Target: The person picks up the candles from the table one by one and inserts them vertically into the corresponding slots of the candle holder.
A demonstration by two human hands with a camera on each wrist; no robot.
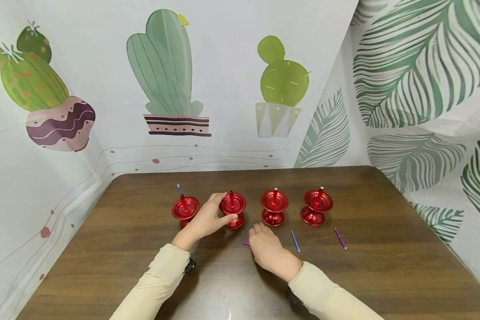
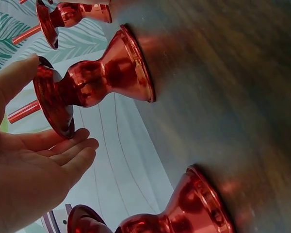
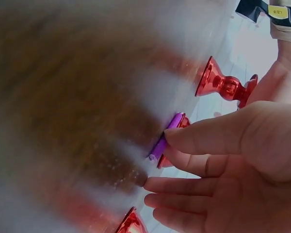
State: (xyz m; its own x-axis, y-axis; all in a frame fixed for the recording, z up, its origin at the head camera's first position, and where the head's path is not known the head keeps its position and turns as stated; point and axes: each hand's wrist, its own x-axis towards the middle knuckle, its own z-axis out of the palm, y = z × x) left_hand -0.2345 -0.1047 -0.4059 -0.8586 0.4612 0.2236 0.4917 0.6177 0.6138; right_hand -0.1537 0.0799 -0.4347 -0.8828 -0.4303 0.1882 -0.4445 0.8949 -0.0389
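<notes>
Thumb and fingers of my left hand (image 1: 208, 218) hold the dish rim of a shiny red candle holder (image 1: 235, 222), second from the left. The left wrist view shows its empty red tube (image 2: 24, 112) between thumb and fingers, and its base on the table. My right hand (image 1: 266, 246) pinches a thin purple candle (image 3: 160, 147) low at the tabletop, thumb on one side. Most of that candle is hidden by the hand in the head view. A blue candle (image 1: 179, 190) stands in the tube of the leftmost holder (image 1: 179, 210).
Two more red candle holders (image 1: 274, 217) (image 1: 313, 216) stand to the right in the same row. In front of them a blue candle (image 1: 295, 241) and a purple candle (image 1: 340, 238) lie on the brown wooden table (image 1: 376, 275). A cactus-print cloth (image 1: 232, 80) hangs behind.
</notes>
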